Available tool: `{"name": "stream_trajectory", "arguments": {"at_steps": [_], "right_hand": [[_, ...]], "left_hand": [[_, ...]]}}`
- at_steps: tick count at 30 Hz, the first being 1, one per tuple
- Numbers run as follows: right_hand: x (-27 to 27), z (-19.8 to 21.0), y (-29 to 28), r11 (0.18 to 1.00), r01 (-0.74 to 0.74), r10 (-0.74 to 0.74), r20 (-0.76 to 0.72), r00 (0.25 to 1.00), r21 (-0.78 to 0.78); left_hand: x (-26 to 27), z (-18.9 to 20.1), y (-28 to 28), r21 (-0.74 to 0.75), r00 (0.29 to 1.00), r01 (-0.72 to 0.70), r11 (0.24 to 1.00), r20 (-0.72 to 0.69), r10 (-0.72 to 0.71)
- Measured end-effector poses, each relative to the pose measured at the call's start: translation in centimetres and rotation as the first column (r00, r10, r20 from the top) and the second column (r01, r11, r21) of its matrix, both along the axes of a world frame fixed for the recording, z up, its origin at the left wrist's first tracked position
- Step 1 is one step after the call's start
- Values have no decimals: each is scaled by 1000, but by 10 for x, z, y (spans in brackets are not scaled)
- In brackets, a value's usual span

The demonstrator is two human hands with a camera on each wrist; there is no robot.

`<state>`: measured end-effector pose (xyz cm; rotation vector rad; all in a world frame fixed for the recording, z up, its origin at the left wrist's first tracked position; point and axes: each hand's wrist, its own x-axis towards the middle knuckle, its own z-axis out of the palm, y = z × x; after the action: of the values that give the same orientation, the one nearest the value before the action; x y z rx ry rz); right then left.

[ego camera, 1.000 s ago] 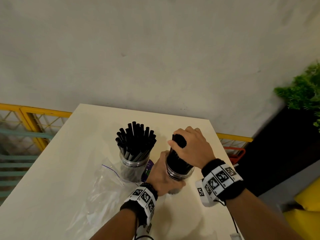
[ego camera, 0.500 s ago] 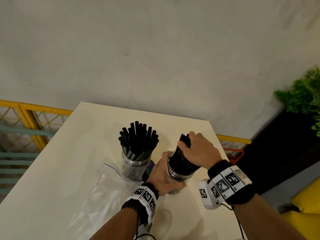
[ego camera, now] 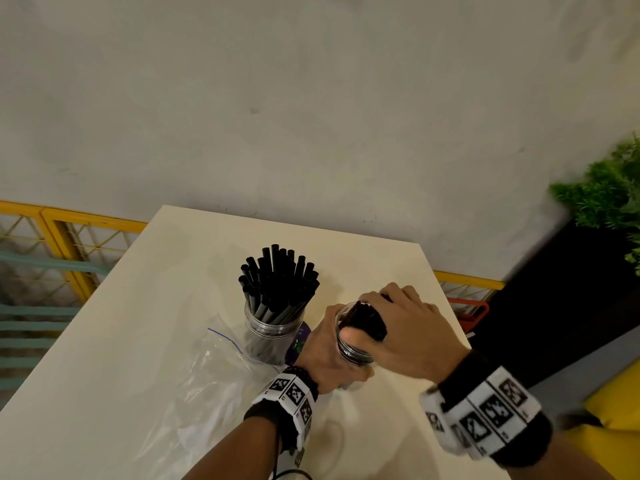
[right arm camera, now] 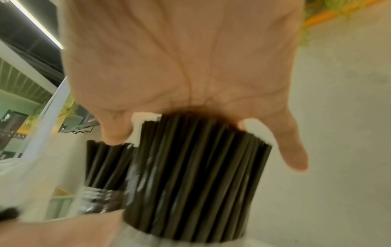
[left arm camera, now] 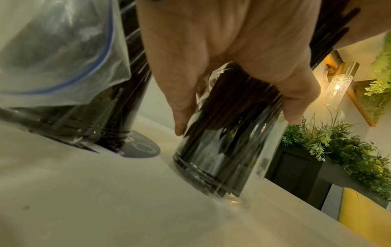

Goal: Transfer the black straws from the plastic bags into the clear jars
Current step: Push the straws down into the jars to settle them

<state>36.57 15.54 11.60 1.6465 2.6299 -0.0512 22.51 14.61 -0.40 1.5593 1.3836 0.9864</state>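
A clear jar stands on the cream table, and my left hand grips its side. A bundle of black straws stands in it, leaning right. My right hand caps the straw tops with its palm, fingers bent over the far side, thumb on the near side. To the left, a second clear jar holds several black straws fanned out. An empty plastic bag lies crumpled beside that jar.
A purple round sticker lies on the table between the jars. The table's right edge runs close to my right wrist. Beyond it are a dark planter box with green plants. A yellow railing is on the left.
My right hand has come down and toward me with the straw bundle, which now sits deeper in the jar and leans right. The left hand has kept its grip on the jar.
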Motion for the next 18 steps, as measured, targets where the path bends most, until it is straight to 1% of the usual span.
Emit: {"name": "stream_trajectory", "arguments": {"at_steps": [2,4,5,7,9,10,12,14,15,18], "right_hand": [[-6,-15,-6,991,55,-43,-101,994,118],[-10,-24,3,963,100,-43,-224,974,250],[-10,-25,9,958,110,-34,-275,961,264],[-6,-24,23,972,93,-4,-378,926,218],[3,-20,34,987,23,53,-454,889,159],[6,-18,37,991,-30,87,-462,883,130],[8,-15,40,992,-118,128,-415,901,50],[8,-11,40,991,-130,116,-359,926,-14],[9,-6,38,994,-113,100,-364,926,-14],[5,5,24,993,-64,103,-492,865,95]], "left_hand": [[0,1,-1,-11,1000,9,1000,7,-9],[0,2,0,-14,1000,-7,1000,-13,7],[1,1,1,-4,1000,-16,1000,-12,16],[1,-2,2,1,1000,-17,1000,0,17],[1,-3,2,-5,1000,-16,1000,-6,16],[0,-3,1,-3,1000,-18,1000,-3,18],[0,-4,2,-1,1000,-21,1000,3,21],[0,-6,3,-2,1000,-20,1000,15,20],[0,-6,3,-6,1000,-18,1000,20,18],[0,-5,2,-13,1000,-18,1000,12,18]]}}
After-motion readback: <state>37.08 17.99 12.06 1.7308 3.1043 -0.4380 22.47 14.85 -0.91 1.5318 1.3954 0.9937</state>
